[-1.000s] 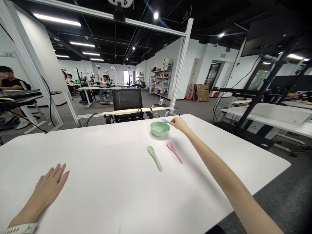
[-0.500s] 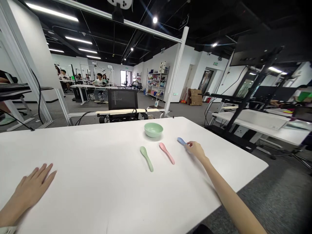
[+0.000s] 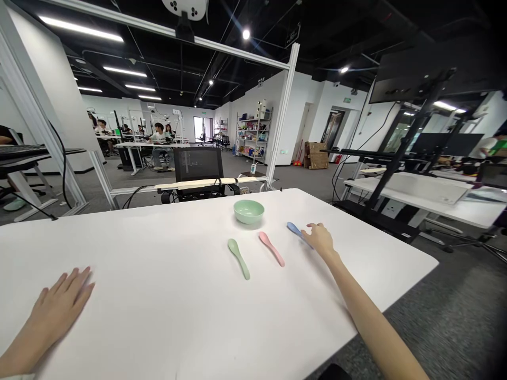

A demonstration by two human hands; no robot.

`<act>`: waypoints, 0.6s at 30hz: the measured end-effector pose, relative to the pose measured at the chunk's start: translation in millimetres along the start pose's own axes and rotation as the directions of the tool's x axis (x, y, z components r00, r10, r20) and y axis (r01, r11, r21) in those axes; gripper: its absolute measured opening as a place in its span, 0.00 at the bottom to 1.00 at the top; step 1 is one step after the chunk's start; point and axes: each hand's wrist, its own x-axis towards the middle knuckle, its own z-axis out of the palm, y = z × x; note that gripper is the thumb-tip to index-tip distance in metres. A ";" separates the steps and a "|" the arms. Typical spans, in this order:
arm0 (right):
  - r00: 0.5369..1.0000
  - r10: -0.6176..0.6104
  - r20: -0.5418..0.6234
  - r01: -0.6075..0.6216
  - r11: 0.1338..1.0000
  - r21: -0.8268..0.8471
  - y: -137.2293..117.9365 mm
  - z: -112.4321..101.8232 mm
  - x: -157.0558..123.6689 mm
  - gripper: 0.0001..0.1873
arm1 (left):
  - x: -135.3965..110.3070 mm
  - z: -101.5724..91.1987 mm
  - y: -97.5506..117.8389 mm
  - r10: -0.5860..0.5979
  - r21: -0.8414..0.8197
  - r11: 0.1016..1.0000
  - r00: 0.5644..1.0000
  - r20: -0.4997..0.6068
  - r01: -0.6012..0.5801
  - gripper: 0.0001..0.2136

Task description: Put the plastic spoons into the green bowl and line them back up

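Note:
A blue spoon (image 3: 295, 229) lies on the white table (image 3: 158, 316), its bowl end pointing away to the left. Just over its handle is my right hand (image 3: 320, 240), thumb and fingers parted, covering part of the handle. To the left lie a pink spoon (image 3: 271, 248) and a green spoon (image 3: 238, 258), both slanted. Behind the spoons stands a green bowl (image 3: 249, 212), upright. My left hand (image 3: 59, 306) rests flat on the table at the left with fingers spread, well away from the spoons.
A metal frame (image 3: 283, 116) rises beyond the table's far edge, with a black chair (image 3: 198, 163) behind it. On the right stand a monitor stand (image 3: 404, 148) and another white desk (image 3: 428, 198). People sit at desks in the distance.
My right hand has let go of the blue spoon: its fingers have parted and shifted slightly right. The spoons and bowl stay in place. My left hand still lies flat.

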 end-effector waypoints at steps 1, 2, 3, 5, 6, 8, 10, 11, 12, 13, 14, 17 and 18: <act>1.000 0.010 0.028 -0.009 1.000 -0.025 -0.2 -0.7 0.9 0.20 | 0.9 -5.2 6.5 0.026 -0.041 0.999 0.999 -0.021 -0.027 0.39; 0.998 0.019 0.063 -0.017 0.999 -0.033 -0.1 -1.2 1.5 0.18 | 1.5 -12.0 15.9 0.054 -0.100 0.993 0.997 -0.046 -0.059 0.38; 0.995 0.028 0.099 -0.026 0.999 -0.023 -0.4 -1.5 1.4 0.16 | 1.6 -20.2 28.5 0.077 -0.171 0.981 0.995 -0.069 -0.087 0.37; 0.988 0.035 0.147 -0.042 0.998 0.044 -4.0 -2.9 -1.6 0.12 | -0.5 -38.5 63.6 0.089 -0.346 0.931 0.992 -0.085 -0.113 0.34; 0.989 0.029 0.147 -0.042 0.995 0.092 -8.6 -4.2 -5.0 0.11 | -2.9 -47.6 85.9 0.077 -0.443 0.891 0.994 -0.072 -0.101 0.33; 0.994 -0.022 0.111 -0.002 0.976 0.216 -26.1 -7.8 -17.2 0.10 | -10.1 -62.8 137.8 0.098 -0.619 0.784 0.994 0.043 -0.050 0.30; 0.989 -0.134 0.070 0.098 0.922 0.376 -54.9 -11.8 -38.2 0.11 | -19.5 -71.9 194.3 0.219 -0.760 0.650 0.964 0.149 -0.030 0.30; 0.977 -0.199 0.072 0.144 0.874 0.465 -72.5 -13.6 -51.8 0.11 | -24.5 -74.0 222.1 0.269 -0.811 0.585 0.942 0.202 0.007 0.31; 0.959 -0.269 0.086 0.181 0.819 0.545 -91.2 -15.1 -67.0 0.11 | -29.5 -74.6 248.4 0.331 -0.851 0.523 0.907 0.261 0.054 0.33; 0.938 -0.335 0.091 0.213 0.763 0.611 -109.9 -16.3 -83.3 0.10 | -34.2 -74.2 272.4 0.373 -0.876 0.471 0.876 0.307 0.106 0.34; 0.913 -0.397 0.091 0.243 0.710 0.661 -127.8 -17.2 -99.8 0.09 | -38.4 -73.1 293.3 0.395 -0.889 0.430 0.853 0.342 0.157 0.35; 0.839 -0.536 0.094 0.271 0.561 0.783 -168.5 -18.8 -143.2 0.10 | -46.2 -68.4 334.9 0.428 -0.899 0.343 0.807 0.407 0.272 0.38; 0.822 -0.560 0.104 0.259 0.529 0.808 -176.7 -19.1 -153.4 0.10 | -46.9 -66.8 341.6 0.435 -0.902 0.323 0.801 0.411 0.287 0.38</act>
